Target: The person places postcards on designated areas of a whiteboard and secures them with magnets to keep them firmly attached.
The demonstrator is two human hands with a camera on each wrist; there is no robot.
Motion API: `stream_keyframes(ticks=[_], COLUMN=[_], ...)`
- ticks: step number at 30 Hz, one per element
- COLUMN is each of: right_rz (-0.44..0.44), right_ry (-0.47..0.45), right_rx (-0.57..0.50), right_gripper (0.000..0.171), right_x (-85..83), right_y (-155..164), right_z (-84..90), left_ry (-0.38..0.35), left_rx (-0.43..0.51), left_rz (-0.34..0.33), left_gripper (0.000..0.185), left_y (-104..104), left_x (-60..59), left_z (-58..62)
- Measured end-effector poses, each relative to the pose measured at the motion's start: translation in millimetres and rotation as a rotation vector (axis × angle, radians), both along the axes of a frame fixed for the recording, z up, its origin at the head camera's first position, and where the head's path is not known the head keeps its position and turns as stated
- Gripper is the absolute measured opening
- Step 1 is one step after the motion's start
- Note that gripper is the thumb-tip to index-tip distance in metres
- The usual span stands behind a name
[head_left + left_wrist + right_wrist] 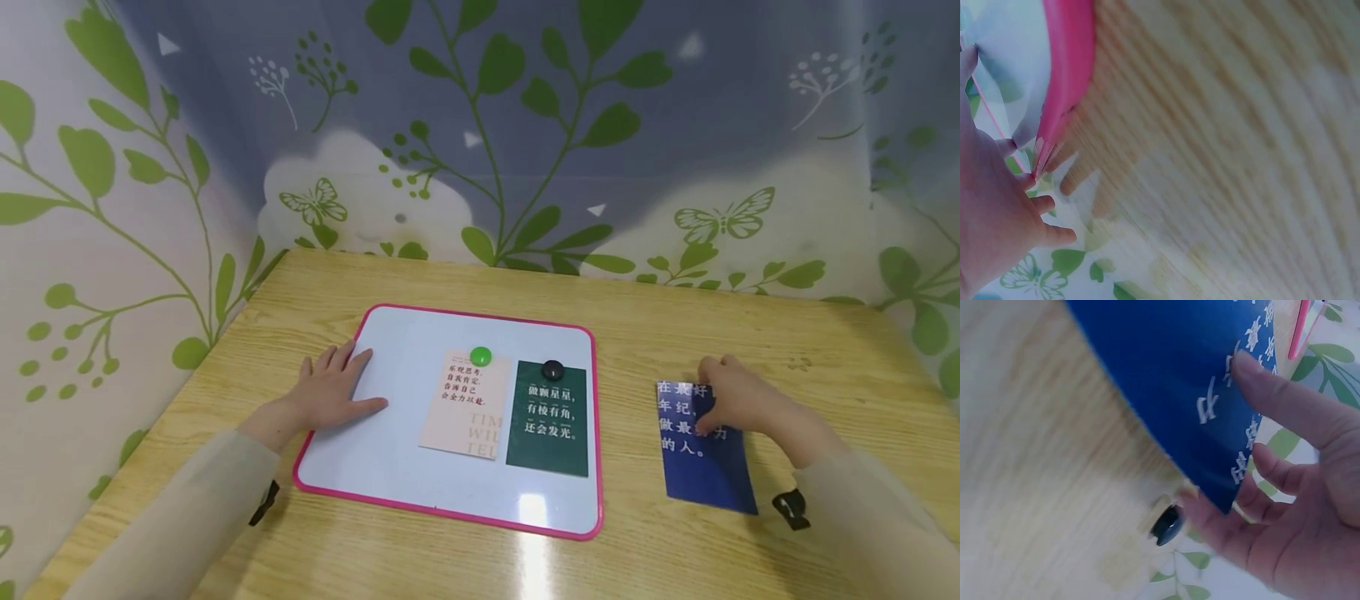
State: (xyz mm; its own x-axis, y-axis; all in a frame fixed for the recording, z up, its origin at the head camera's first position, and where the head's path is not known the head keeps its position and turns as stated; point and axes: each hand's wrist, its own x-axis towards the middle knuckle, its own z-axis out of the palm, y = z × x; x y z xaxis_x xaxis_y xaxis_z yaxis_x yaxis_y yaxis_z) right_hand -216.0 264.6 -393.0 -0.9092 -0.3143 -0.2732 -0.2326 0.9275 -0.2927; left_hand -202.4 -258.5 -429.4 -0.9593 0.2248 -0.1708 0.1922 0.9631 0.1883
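Observation:
My left hand (330,392) rests with spread fingers on the left edge of a pink-framed whiteboard (367,450); the left wrist view shows its fingers near the pink rim (1071,62). On the right, my right hand (742,404) pinches a dark blue card (705,475) with white characters. In the right wrist view its thumb (1279,390) lies over the card's face while other fingers are partly behind it, and the card is tilted off the table. Beside those fingertips a black round magnet (1167,526) sits on the wood; the head view does not show it.
On the whiteboard, a green magnet (481,357) sits on a pale pink card (457,433) and a black magnet (552,370) on a dark green card (547,450). The wooden table (645,550) meets leaf-patterned cloth (525,167) at the back and left.

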Motion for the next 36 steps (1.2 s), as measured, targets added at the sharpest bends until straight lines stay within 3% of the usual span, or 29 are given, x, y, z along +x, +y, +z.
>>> stream_keyframes(ticks=[4, 8, 13, 25, 36], right_rz=[-0.069, -0.198, -0.319, -0.417, -0.419], right_ry=[0.012, -0.014, -0.023, -0.204, -0.250], right_rx=[-0.137, -0.279, -0.360, -0.582, -0.692], right_gripper=[0.046, 0.052, 0.055, 0.057, 0.056], right_x=[0.2, 1.2, 2.8, 0.7, 3.2], right_y=[10.2, 19.7, 26.6, 37.3, 29.3], right_z=[0.3, 2.7, 2.5, -6.1, -3.4], left_ry=[0.002, -0.003, -0.005, -0.018, -0.014], left_rx=[-0.002, 0.005, 0.006, 0.008, 0.009], left_rz=[-0.002, 0.000, 0.001, 0.001, -0.008], left_gripper=[0.083, 0.083, 0.083, 0.084, 0.083], left_y=[0.5, 0.6, 0.2, 1.4, 1.8], left_x=[0.1, 0.2, -0.3, 0.8, 1.0], left_z=[1.3, 2.0, 2.2, 3.9, 4.8])
